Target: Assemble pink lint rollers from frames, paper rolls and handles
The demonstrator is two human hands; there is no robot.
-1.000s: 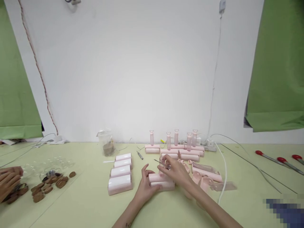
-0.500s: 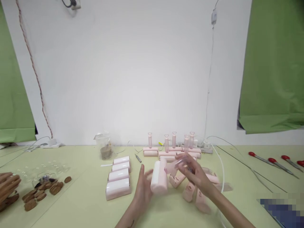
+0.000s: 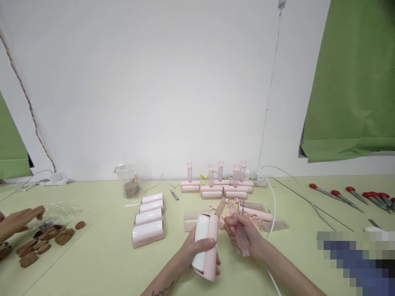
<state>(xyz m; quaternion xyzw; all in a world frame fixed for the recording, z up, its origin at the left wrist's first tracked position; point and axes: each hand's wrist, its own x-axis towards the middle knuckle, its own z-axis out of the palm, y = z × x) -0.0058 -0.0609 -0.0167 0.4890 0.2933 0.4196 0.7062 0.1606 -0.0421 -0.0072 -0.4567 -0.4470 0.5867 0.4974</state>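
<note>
Has a row of white-and-pink cases (image 3: 148, 231) on the counter (image 3: 101, 271) at ten o'clock from the left hand (image 3: 189, 248). Clasps a single pink-and-white case (image 3: 202, 230) in that hand, with thumb across the front and fingers wrapped round the right edge; points its long axis roughly twelve to six. Keeps the right hand (image 3: 254, 237) curled closed on a translucent tube (image 3: 242, 241), at three o'clock from the clasped case, near but apart, slanting eleven to five.
</note>
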